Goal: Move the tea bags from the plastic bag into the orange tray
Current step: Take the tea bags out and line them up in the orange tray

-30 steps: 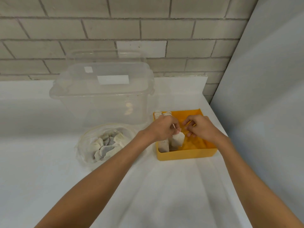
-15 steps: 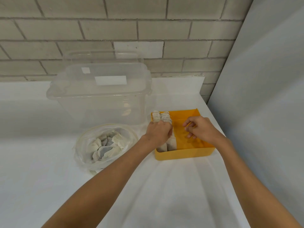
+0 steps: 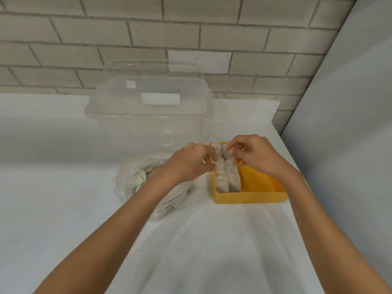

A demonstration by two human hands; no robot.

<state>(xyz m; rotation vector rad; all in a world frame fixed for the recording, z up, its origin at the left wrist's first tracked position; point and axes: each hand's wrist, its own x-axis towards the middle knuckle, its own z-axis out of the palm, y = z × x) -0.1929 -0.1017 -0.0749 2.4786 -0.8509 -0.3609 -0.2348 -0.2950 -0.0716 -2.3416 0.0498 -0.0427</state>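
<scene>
Head camera looks down on a white table (image 3: 212, 240) pushed up against a pale brick wall (image 3: 191, 28), with a grey panel (image 3: 350, 102) closing off the right side. The orange tray (image 3: 250, 197) sits near the table's right edge. Two neat rows of tea bags (image 3: 228, 177) stand on edge along its left side, running from the near wall to the far one, and the right part of the tray shows bare orange floor.

Both hands are at those rows. The left hand (image 3: 188, 164) comes in over the tray's left wall with its fingers curled, the tips against the left row (whether they actually pinch a bag or only press on it, I cannot tell from here). The right hand (image 3: 258, 158) hovers over the far half of the tray, thumb and forefinger closed together on the top of the tea bags in the right row, the other fingers curled loosely behind them.

Just left of the tray, partly under the left forearm, lies the plastic bag (image 3: 127, 187), its mouth open upward, with loose tea bags (image 3: 141, 179) heaped inside. Behind both stands a big clear tub (image 3: 148, 115), lid on, with a white label on its front.
</scene>
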